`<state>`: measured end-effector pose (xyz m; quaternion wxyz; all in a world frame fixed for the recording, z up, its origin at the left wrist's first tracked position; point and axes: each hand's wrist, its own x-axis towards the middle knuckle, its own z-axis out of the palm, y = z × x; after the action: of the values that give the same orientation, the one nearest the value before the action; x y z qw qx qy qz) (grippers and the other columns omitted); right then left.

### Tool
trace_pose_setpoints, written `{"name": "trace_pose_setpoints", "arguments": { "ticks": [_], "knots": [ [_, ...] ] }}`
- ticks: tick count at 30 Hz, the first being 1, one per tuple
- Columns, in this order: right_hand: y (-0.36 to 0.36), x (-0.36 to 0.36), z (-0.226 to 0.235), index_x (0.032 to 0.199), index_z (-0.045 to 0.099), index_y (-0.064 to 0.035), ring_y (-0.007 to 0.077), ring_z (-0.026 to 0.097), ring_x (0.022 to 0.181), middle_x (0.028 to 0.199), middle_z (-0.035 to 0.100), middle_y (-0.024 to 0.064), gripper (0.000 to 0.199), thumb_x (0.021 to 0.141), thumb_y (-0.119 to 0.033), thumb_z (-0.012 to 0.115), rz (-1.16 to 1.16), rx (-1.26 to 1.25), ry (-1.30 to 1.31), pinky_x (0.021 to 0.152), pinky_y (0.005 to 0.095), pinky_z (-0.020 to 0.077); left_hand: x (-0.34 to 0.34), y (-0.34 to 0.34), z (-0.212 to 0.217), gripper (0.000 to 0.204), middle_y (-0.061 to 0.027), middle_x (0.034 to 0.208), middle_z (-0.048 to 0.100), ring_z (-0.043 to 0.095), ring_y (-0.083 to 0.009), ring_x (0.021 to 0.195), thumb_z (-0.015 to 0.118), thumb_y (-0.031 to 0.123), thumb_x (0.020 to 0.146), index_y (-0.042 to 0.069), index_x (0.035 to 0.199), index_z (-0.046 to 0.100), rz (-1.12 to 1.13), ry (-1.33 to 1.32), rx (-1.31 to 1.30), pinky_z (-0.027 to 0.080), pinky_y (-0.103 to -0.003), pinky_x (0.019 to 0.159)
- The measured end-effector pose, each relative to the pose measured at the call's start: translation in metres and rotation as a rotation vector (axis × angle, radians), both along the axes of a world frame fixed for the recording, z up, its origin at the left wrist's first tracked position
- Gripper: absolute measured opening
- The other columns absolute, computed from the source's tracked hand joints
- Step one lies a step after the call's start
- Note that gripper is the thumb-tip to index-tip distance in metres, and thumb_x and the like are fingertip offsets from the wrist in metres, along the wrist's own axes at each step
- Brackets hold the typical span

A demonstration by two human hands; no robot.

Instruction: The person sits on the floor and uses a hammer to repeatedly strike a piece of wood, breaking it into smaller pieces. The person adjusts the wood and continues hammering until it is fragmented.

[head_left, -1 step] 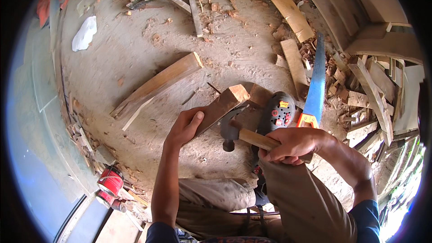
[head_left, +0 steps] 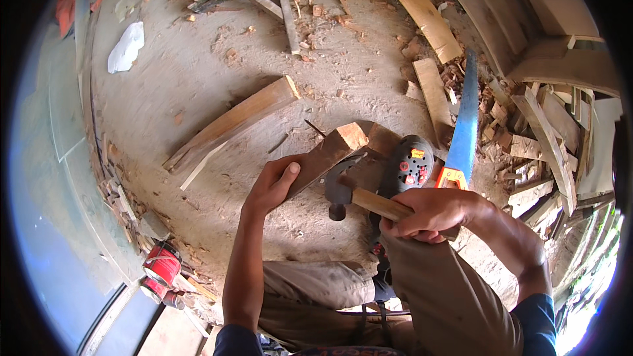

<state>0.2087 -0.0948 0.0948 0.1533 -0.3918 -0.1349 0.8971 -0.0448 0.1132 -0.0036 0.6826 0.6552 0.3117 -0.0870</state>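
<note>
- Hardly anything has moved.
- Left hand (head_left: 277, 183) grips a chunky, square-edged wood block (head_left: 324, 160).
- Right hand (head_left: 430, 214) holds a hammer (head_left: 362, 198): wooden handle (head_left: 384, 206), dark metal head (head_left: 339, 193).

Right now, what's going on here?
A person's left hand grips a brown, squared block of wood. The right hand holds a hammer with a dark metal head and a wooden handle. The hammer's head is close beside the block; whether they touch, I can't tell. Beyond the right hand is a blue-bladed handsaw with an orange and white handle. A long brown wooden beam lies on the dusty floor ahead.
</note>
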Motion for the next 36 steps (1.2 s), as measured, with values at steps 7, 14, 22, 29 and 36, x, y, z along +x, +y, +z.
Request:
{"name": "trace_pose_setpoints", "arguments": {
  "ticks": [7, 14, 22, 29, 36],
  "knots": [
    [0.006, 0.01, 0.044, 0.106, 0.052, -0.0043, 0.0115, 0.054, 0.048, 0.059, 0.05, 0.0, 0.023, 0.095, -0.024, 0.057, 0.015, 0.09, -0.235, 0.045, 0.0295, 0.0424, -0.033, 0.025, -0.049, 0.064, -0.0124, 0.122, 0.066, 0.057, -0.0203, 0.118, 0.038, 0.052, 0.104, -0.003, 0.128, 0.059, 0.121, -0.21, 0.204, 0.041, -0.035, 0.103],
    [-0.005, 0.02, 0.047, 0.106, 0.051, -0.0008, 0.0089, 0.046, 0.042, 0.062, 0.048, 0.0001, 0.018, 0.093, -0.01, 0.06, -0.289, -0.026, -0.138, 0.037, 0.0255, 0.0361, -0.023, 0.049, -0.043, 0.063, -0.0106, 0.109, 0.069, 0.062, -0.0156, 0.103, 0.077, 0.035, 0.075, 0.002, 0.126, 0.059, 0.021, 0.021, 0.273, 0.048, -0.032, 0.091],
    [-0.041, 0.008, 0.004, 0.1, 0.048, -0.0047, 0.0062, 0.033, 0.038, 0.062, 0.037, -0.002, 0.016, 0.089, -0.006, 0.059, -0.86, -0.326, 0.064, 0.031, 0.0241, 0.0245, -0.028, 0.045, -0.064, 0.037, -0.0113, 0.076, 0.063, 0.058, -0.0214, 0.068, 0.082, 0.029, 0.074, 0.001, 0.083, 0.061, 0.054, 0.042, 0.679, 0.048, -0.037, 0.064],
    [-0.063, -0.013, -0.025, 0.102, 0.049, -0.0046, 0.0056, 0.033, 0.04, 0.065, 0.039, -0.0016, 0.019, 0.089, -0.009, 0.061, -0.866, -0.278, 0.014, 0.033, 0.0235, 0.0259, -0.032, 0.056, -0.054, 0.034, -0.0024, 0.082, 0.058, 0.055, -0.0154, 0.08, 0.075, 0.034, 0.083, 0.004, 0.089, 0.058, 0.396, -0.137, 0.538, 0.044, -0.031, 0.072],
    [-0.058, -0.023, -0.034, 0.107, 0.05, -0.0043, 0.0052, 0.034, 0.038, 0.064, 0.038, -0.002, 0.022, 0.089, -0.007, 0.062, -0.802, -0.345, 0.075, 0.031, 0.0229, 0.0258, -0.02, 0.078, -0.02, 0.051, -0.0041, 0.083, 0.062, 0.059, -0.0159, 0.077, 0.054, 0.055, 0.096, 0.006, 0.083, 0.062, 1.097, -0.173, 0.012, 0.045, -0.032, 0.073]
  ]
}}
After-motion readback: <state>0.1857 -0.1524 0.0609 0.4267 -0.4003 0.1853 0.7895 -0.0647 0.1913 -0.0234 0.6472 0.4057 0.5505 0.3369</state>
